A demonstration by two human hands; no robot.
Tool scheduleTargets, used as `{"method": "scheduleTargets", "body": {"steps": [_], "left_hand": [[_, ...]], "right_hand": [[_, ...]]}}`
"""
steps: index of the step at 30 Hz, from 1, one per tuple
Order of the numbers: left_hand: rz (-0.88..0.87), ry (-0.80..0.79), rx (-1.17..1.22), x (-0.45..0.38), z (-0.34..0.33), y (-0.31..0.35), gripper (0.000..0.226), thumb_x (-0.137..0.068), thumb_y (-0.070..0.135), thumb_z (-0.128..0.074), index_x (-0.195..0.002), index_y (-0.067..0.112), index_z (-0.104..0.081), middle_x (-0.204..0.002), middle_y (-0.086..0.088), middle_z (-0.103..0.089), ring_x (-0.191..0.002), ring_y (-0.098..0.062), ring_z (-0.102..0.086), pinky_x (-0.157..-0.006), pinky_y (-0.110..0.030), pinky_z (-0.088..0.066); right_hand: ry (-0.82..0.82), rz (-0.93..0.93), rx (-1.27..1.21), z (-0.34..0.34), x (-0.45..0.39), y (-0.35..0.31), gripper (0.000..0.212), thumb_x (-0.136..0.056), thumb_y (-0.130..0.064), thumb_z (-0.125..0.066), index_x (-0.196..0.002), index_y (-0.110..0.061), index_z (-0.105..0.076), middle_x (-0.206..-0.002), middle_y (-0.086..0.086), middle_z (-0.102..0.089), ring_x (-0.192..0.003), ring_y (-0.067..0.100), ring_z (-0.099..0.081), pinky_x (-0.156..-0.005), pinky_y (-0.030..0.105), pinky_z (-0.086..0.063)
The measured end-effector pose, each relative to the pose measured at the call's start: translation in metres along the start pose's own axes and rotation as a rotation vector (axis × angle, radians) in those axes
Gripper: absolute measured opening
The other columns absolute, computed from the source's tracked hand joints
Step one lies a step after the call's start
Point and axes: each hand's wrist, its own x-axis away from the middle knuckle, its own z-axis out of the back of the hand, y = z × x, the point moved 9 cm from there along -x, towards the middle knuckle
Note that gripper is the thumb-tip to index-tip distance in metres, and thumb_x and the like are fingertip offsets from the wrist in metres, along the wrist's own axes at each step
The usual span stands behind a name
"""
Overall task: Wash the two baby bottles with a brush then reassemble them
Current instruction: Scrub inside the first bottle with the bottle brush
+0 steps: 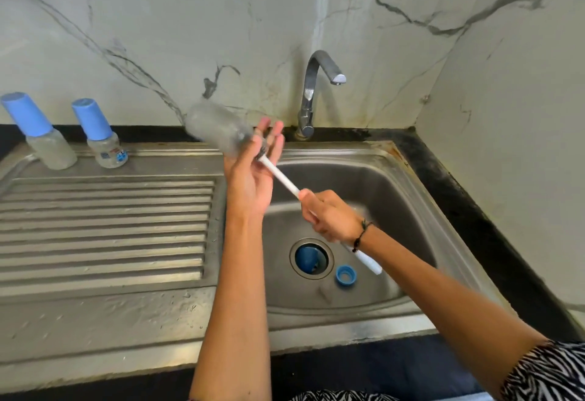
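My left hand (250,175) holds a clear, uncapped baby bottle (215,126) by its neck end, tilted up to the left over the sink's edge and blurred by motion. A brush with a white handle (281,175) goes into the bottle's mouth. My right hand (329,217) grips that handle in a fist, and the handle's end sticks out below my wrist. A blue cap (307,258) sits in the drain hole, with a blue screw ring (345,275) beside it on the basin floor.
Two capped bottles (47,140) (104,144) with blue lids stand at the back left of the ribbed steel drainboard (104,226). The chrome tap (311,93) rises behind the basin (380,185), with no water running. A marble wall closes the back and right.
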Motion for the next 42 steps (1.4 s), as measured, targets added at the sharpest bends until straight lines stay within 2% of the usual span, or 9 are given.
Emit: {"method": "scheduleTargets", "body": {"steps": [4, 10, 15, 19, 24, 29, 32, 37, 42], "left_hand": [[0.024, 0.188, 0.042, 0.003, 0.013, -0.009, 0.021, -0.077, -0.005, -0.052, -0.070, 0.009, -0.066, -0.062, -0.004, -0.060, -0.054, -0.013, -0.057, -0.065, -0.030, -0.055], [-0.049, 0.479, -0.180, 0.002, 0.037, -0.012, 0.041, -0.085, -0.010, -0.058, -0.114, 0.011, -0.038, -0.095, -0.016, -0.054, -0.069, -0.018, -0.055, -0.078, -0.038, -0.056], [0.034, 0.325, -0.154, -0.005, 0.020, -0.018, 0.051, -0.089, -0.005, -0.054, -0.134, 0.005, -0.033, -0.109, -0.017, -0.058, -0.092, -0.026, -0.065, -0.093, -0.036, -0.052], [0.169, 0.101, -0.010, 0.004, 0.004, -0.024, 0.009, -0.088, 0.009, -0.052, -0.097, 0.009, -0.055, -0.108, -0.014, -0.068, -0.102, -0.028, -0.066, -0.092, -0.044, -0.052], [0.169, 0.370, -0.002, 0.005, 0.024, -0.033, 0.020, -0.092, 0.003, -0.050, -0.074, 0.011, -0.056, -0.055, 0.002, -0.054, -0.045, -0.008, -0.047, -0.055, -0.023, -0.050], [0.204, 0.542, -0.351, 0.007, 0.043, -0.038, 0.019, -0.091, 0.023, -0.063, -0.075, 0.014, -0.055, -0.060, 0.002, -0.049, -0.050, -0.009, -0.048, -0.059, -0.027, -0.047], [0.267, 0.455, -0.380, 0.002, 0.034, -0.045, 0.013, -0.096, 0.027, -0.053, -0.095, 0.015, -0.054, -0.084, -0.003, -0.056, -0.072, -0.016, -0.060, -0.071, -0.031, -0.050], [0.287, 0.064, 0.001, 0.002, -0.003, -0.037, 0.017, -0.082, 0.020, -0.060, -0.098, 0.014, -0.053, -0.114, -0.014, -0.062, -0.104, -0.032, -0.064, -0.091, -0.046, -0.050], [0.217, 0.171, 0.135, 0.004, 0.011, -0.034, 0.012, -0.085, 0.013, -0.054, -0.096, 0.012, -0.058, -0.086, -0.005, -0.069, -0.078, -0.018, -0.067, -0.073, -0.034, -0.055]], "right_hand": [[-0.042, 0.023, 0.135, -0.008, 0.002, 0.012, 0.052, -0.101, -0.038, -0.030, -0.054, -0.015, -0.035, -0.040, -0.011, -0.035, -0.033, 0.003, -0.030, -0.037, 0.019, -0.030], [0.235, 0.046, 0.908, 0.017, -0.011, 0.005, 0.048, -0.100, -0.047, -0.020, -0.085, -0.018, -0.056, -0.089, 0.008, -0.064, -0.087, 0.028, -0.058, -0.063, 0.032, -0.038], [0.183, 0.065, 0.546, 0.024, -0.013, 0.003, 0.049, -0.100, -0.043, -0.028, -0.064, -0.016, -0.048, -0.062, 0.001, -0.052, -0.062, 0.019, -0.049, -0.059, 0.030, -0.038], [-0.013, 0.026, 0.067, 0.007, -0.002, 0.012, 0.052, -0.101, -0.035, -0.033, -0.054, -0.013, -0.035, -0.034, -0.011, -0.033, -0.031, 0.002, -0.028, -0.035, 0.012, -0.025], [0.085, 0.056, 0.589, 0.008, -0.003, 0.018, 0.052, -0.099, -0.045, -0.027, -0.057, -0.017, -0.036, -0.055, -0.003, -0.042, -0.057, 0.016, -0.042, -0.058, 0.033, -0.037], [0.294, -0.016, 0.923, 0.025, -0.004, 0.014, 0.048, -0.099, -0.051, -0.021, -0.076, -0.019, -0.048, -0.077, 0.002, -0.057, -0.079, 0.027, -0.056, -0.061, 0.033, -0.040], [0.324, -0.014, 0.837, 0.030, -0.008, 0.013, 0.048, -0.098, -0.051, -0.023, -0.071, -0.020, -0.048, -0.068, -0.001, -0.051, -0.072, 0.025, -0.053, -0.059, 0.033, -0.039], [0.104, 0.018, 0.029, 0.018, -0.001, 0.018, 0.053, -0.098, -0.044, -0.034, -0.054, -0.014, -0.037, -0.037, -0.011, -0.034, -0.034, 0.003, -0.030, -0.037, 0.016, -0.029], [0.058, 0.058, 0.354, 0.006, -0.001, 0.014, 0.056, -0.098, -0.047, -0.030, -0.053, -0.015, -0.037, -0.046, -0.006, -0.039, -0.039, 0.004, -0.033, -0.046, 0.024, -0.033]]}}
